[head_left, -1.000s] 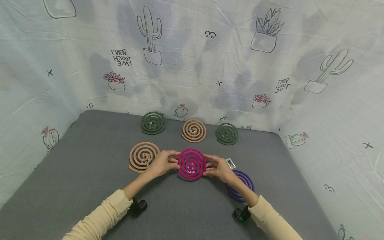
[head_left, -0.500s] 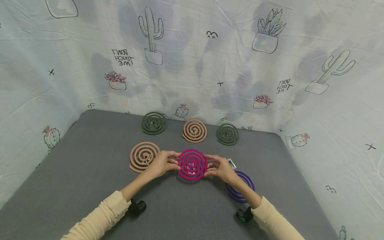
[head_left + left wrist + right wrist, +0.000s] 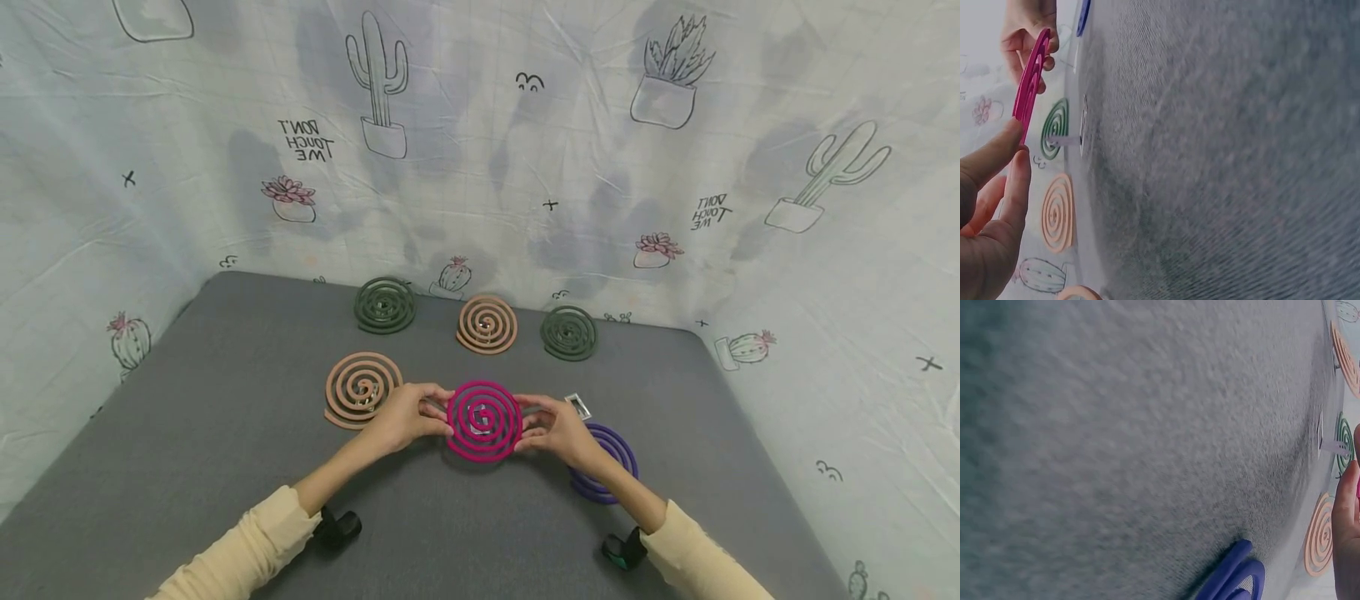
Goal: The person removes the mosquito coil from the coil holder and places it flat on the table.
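A pink mosquito coil (image 3: pixel 484 422) is held off the table by both hands at its opposite edges. My left hand (image 3: pixel 408 415) pinches its left edge between thumb and fingers; my right hand (image 3: pixel 558 429) pinches the right edge. Through its rings a small metal coil stand (image 3: pixel 480 419) shows; in the left wrist view this stand (image 3: pixel 1083 134) sits on the table below, apart from the coil. A peach coil (image 3: pixel 358 390) lies beside the left hand, on a metal piece. Partly behind the right forearm is a purple coil (image 3: pixel 604 463).
At the back lie a green coil (image 3: pixel 384 306), a peach coil (image 3: pixel 487 324) and another green coil (image 3: pixel 568 332). A metal stand (image 3: pixel 577 407) rests by the right hand. Cactus-printed cloth (image 3: pixel 480 150) hangs behind the grey table (image 3: pixel 450 533).
The pink coil and both hands have shifted a little nearer to me, and the coil looks slightly larger. The stand shows at a different spot through the rings. Other coils stay put.
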`<state>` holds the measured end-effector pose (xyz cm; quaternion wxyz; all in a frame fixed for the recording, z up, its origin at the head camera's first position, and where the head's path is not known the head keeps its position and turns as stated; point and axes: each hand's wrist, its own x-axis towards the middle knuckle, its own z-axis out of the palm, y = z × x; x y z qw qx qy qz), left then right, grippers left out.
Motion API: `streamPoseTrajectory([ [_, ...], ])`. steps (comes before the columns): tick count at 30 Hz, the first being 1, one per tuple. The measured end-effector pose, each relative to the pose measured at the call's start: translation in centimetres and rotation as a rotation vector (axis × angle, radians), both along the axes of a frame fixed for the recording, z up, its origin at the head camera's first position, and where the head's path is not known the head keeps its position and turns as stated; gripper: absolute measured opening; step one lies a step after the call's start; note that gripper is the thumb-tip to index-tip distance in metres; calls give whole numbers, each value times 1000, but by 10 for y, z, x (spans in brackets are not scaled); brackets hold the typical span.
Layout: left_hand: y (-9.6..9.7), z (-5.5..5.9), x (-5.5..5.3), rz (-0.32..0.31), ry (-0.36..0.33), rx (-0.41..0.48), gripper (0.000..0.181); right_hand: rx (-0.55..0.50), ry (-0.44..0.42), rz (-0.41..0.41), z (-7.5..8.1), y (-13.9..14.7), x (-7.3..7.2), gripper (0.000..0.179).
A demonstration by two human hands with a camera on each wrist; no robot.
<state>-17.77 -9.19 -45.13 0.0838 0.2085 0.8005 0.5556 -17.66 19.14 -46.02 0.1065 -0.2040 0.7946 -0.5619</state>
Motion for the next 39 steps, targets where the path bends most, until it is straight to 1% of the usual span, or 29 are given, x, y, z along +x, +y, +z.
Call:
streamPoseTrajectory([
  [2,0,0,2,-14,-9,-6,45,-13,-16,2,1,1,3,70],
  [8,0,1,9,-84,7,-57,46,-18,-48,39,3,3,14,70],
  [13,1,2,14,-93,15,-102,46,-8,-76,45,1,4,22,70],
  [20,1,2,20,-127,13,-132,50,-46,-98,48,-5,4,31,67],
  [24,0,-1,23,-162,4,-125,56,-50,-108,56,-7,4,37,67],
  [28,-1,-5,25,-192,-3,-106,58,-59,-115,56,-9,3,42,67],
  [31,-1,-7,25,-189,7,-122,58,-82,-117,54,-12,2,45,67],
  [34,0,-8,26,-170,38,-155,58,-87,-113,40,-15,2,47,67],
  [36,1,-8,26,-151,64,-183,58,-65,-94,27,-16,1,49,67],
  [39,2,-7,28,-131,84,-204,57,-11,-62,2,-16,0,49,66],
])
